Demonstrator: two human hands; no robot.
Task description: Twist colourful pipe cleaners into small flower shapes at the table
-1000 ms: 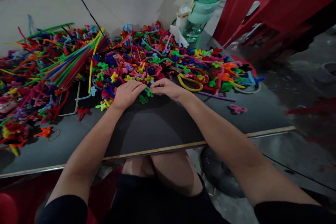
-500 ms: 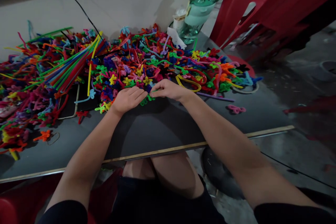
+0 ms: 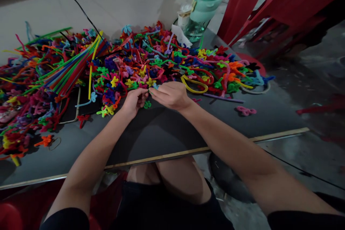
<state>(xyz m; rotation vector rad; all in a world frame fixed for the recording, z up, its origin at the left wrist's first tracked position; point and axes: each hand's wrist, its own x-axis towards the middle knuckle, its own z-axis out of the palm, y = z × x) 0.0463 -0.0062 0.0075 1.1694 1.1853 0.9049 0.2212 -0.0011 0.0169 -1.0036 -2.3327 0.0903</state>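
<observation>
My left hand (image 3: pixel 135 101) and my right hand (image 3: pixel 171 95) meet fingertip to fingertip above the front edge of the heap. Both are closed in a pinch on a small pipe cleaner piece, mostly covered by the fingers; only a hint of green shows. Just below the fingertips, a green curled pipe cleaner piece (image 3: pixel 147 105) lies on the dark table (image 3: pixel 167 133). Behind the hands are yellow pipe cleaner flowers (image 3: pixel 150 82) and many other bent, coloured pieces.
A bundle of straight pipe cleaners (image 3: pixel 71 68) rests on the heap at left. A green bottle (image 3: pixel 202 14) stands at the back beside a white container (image 3: pixel 183 19). A pink looped piece (image 3: pixel 245 111) lies at right. Red chairs (image 3: pixel 248 3) are beyond the table.
My left fingers have curled in from a flatter pose. My right hand has turned, its back now facing up, and covers green that showed between the hands. The view shifted slightly.
</observation>
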